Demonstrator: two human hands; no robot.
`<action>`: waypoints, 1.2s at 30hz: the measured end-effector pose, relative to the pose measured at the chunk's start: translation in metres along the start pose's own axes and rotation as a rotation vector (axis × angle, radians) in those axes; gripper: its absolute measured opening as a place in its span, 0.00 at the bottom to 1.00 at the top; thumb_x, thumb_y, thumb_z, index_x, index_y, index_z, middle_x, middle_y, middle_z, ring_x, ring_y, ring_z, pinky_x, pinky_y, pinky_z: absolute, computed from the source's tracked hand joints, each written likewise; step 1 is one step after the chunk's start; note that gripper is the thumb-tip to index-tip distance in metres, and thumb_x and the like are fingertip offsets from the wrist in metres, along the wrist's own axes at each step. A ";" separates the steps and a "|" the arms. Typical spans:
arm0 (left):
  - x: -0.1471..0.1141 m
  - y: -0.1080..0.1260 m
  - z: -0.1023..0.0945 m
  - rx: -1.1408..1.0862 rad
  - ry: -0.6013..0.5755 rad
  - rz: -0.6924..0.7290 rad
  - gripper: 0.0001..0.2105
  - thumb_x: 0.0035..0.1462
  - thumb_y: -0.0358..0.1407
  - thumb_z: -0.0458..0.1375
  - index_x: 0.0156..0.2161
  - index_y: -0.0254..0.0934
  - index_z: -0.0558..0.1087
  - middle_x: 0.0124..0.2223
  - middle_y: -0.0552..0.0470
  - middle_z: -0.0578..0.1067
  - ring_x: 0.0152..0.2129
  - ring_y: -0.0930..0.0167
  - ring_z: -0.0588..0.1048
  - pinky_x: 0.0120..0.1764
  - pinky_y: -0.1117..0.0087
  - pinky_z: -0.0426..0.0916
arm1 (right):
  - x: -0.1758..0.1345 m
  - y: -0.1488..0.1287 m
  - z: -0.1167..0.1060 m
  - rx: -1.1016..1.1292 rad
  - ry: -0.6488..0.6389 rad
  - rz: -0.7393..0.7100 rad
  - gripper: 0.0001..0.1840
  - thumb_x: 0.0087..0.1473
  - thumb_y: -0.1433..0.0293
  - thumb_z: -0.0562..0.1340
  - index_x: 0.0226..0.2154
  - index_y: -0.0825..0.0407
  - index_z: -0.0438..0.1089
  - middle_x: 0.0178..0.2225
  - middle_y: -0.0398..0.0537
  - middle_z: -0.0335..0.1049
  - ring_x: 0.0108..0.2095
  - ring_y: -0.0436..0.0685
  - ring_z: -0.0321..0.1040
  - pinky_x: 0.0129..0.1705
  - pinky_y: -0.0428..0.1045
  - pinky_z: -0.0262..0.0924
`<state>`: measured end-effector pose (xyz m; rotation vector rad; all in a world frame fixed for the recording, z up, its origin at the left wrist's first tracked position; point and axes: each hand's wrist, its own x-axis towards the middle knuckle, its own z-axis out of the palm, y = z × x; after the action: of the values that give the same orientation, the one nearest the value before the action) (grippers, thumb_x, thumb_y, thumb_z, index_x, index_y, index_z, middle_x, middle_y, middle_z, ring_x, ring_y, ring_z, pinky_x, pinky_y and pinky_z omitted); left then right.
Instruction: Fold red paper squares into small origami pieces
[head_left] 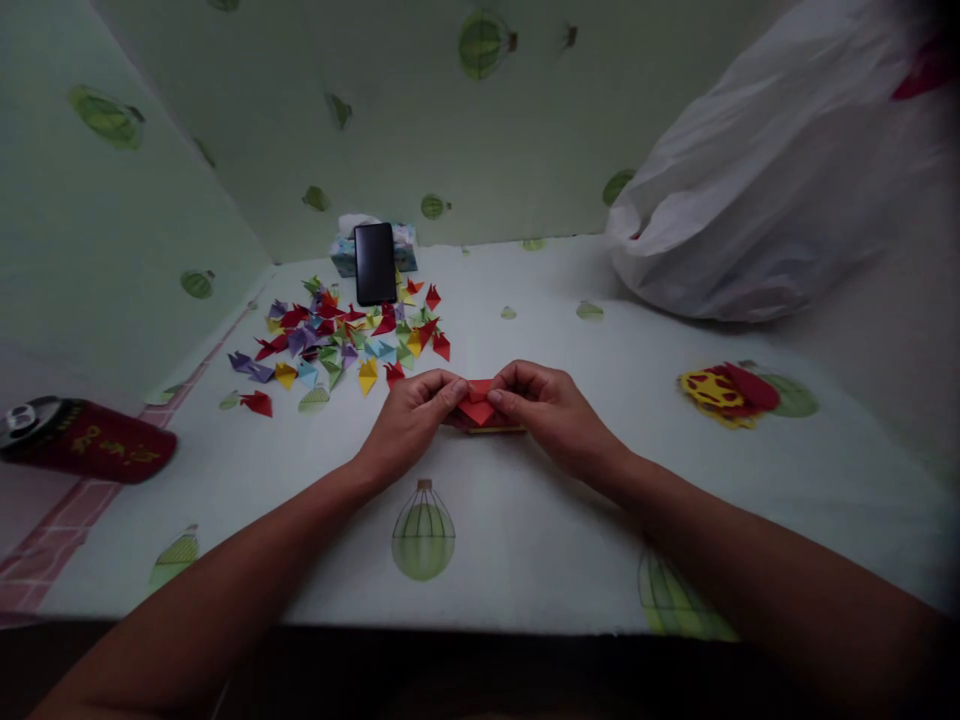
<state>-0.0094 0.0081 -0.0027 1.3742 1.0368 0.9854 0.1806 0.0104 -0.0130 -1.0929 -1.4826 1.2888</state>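
Note:
A small piece of folded red origami paper is pinched between my two hands at the middle of the table. My left hand grips its left side with thumb and fingertips. On the right side, my right hand holds it the same way, thumb in front. Just beneath the paper shows the yellow edge of a flat stack, mostly hidden by the hands. Many folded paper cranes in red, yellow, purple, green and blue lie in a loose pile beyond my left hand.
A black phone leans on a tissue box behind the cranes. A red can lies at the left edge. At right are yellow and red cut-outs and a large white plastic bag.

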 end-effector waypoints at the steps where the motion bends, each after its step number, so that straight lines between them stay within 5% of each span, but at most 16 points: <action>1: 0.000 0.000 0.000 -0.006 -0.003 0.001 0.12 0.57 0.43 0.64 0.34 0.33 0.77 0.30 0.53 0.78 0.26 0.74 0.76 0.34 0.73 0.73 | 0.000 -0.001 0.000 -0.004 0.009 0.001 0.10 0.52 0.62 0.67 0.28 0.52 0.70 0.29 0.44 0.72 0.31 0.52 0.68 0.36 0.50 0.62; 18: 0.001 0.001 0.000 0.063 -0.025 0.008 0.07 0.52 0.35 0.66 0.36 0.34 0.78 0.31 0.53 0.80 0.27 0.73 0.77 0.35 0.72 0.73 | -0.002 -0.001 0.002 0.129 -0.013 0.103 0.12 0.52 0.61 0.68 0.29 0.51 0.69 0.31 0.46 0.76 0.35 0.56 0.74 0.42 0.54 0.69; 27: 0.000 0.001 0.000 0.052 0.053 0.002 0.11 0.52 0.42 0.67 0.34 0.35 0.78 0.30 0.52 0.79 0.26 0.73 0.76 0.33 0.72 0.72 | -0.002 0.002 0.003 0.237 -0.075 0.125 0.11 0.50 0.62 0.70 0.31 0.51 0.71 0.34 0.47 0.78 0.38 0.57 0.77 0.47 0.56 0.71; 36: -0.004 0.001 0.005 0.121 0.051 0.018 0.09 0.54 0.39 0.65 0.34 0.34 0.79 0.31 0.51 0.80 0.28 0.72 0.76 0.34 0.72 0.72 | -0.003 -0.002 0.005 0.277 -0.117 0.161 0.13 0.52 0.60 0.70 0.28 0.52 0.70 0.30 0.44 0.77 0.33 0.52 0.76 0.44 0.52 0.71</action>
<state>-0.0056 0.0026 -0.0020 1.4657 1.1397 0.9887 0.1764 0.0057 -0.0114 -0.9826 -1.2717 1.6410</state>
